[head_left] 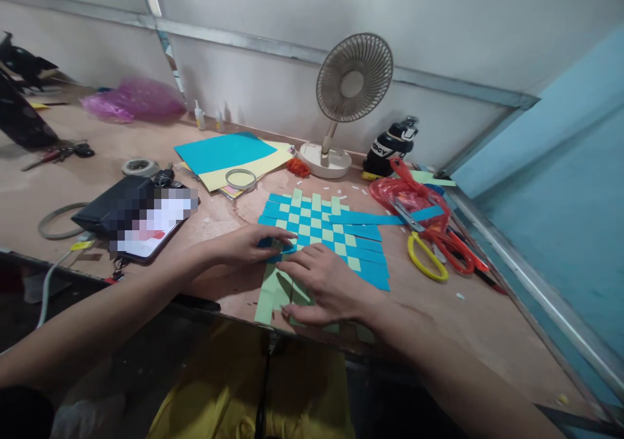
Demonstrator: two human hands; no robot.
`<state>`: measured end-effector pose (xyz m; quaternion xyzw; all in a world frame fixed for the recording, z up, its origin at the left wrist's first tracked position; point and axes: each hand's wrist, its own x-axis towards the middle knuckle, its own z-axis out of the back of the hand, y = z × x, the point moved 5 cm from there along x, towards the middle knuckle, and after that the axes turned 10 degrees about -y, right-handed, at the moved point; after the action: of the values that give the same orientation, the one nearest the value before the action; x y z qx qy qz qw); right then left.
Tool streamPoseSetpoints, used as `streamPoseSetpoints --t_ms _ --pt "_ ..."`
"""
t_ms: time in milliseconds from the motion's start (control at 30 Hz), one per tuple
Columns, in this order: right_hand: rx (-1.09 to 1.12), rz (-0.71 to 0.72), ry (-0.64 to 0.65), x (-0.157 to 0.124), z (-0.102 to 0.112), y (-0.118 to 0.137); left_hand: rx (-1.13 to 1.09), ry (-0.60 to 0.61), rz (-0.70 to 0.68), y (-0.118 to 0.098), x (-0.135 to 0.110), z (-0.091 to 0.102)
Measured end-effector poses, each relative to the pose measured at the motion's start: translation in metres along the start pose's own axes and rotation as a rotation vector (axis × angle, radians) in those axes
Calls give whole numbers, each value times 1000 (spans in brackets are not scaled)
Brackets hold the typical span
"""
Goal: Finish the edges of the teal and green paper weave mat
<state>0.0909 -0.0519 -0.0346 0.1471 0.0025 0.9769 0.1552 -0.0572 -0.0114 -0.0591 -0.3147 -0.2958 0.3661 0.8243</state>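
Observation:
A woven mat of blue and pale green paper strips (325,226) lies on the wooden table near its front edge. My left hand (253,242) rests on the mat's left side, fingers pinching a blue strip end. My right hand (324,284) lies over the loose green strips (267,296) at the mat's near edge, fingers curled down onto them. A loose blue strip (385,218) lies across the mat's right side.
Yellow-handled scissors (425,252) and red-handled scissors (458,247) lie at the right by a red plastic bag (402,192). Behind stand a small fan (348,94), a bottle (392,143), blue and yellow paper sheets (229,153) and a tape roll (240,179). A phone and dark pouch (117,208) lie left.

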Motion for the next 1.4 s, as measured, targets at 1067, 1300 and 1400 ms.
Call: streamPoseSetpoints --t_ms 1067,1300,1400 --pt "140 -100 29 0 1 -9 47 31 5 0 -2 -1" --pt "145 -93 38 0 1 -9 38 30 25 6 -3 -3" --pt "128 -100 21 1 -4 -10 37 33 19 3 -2 -3"
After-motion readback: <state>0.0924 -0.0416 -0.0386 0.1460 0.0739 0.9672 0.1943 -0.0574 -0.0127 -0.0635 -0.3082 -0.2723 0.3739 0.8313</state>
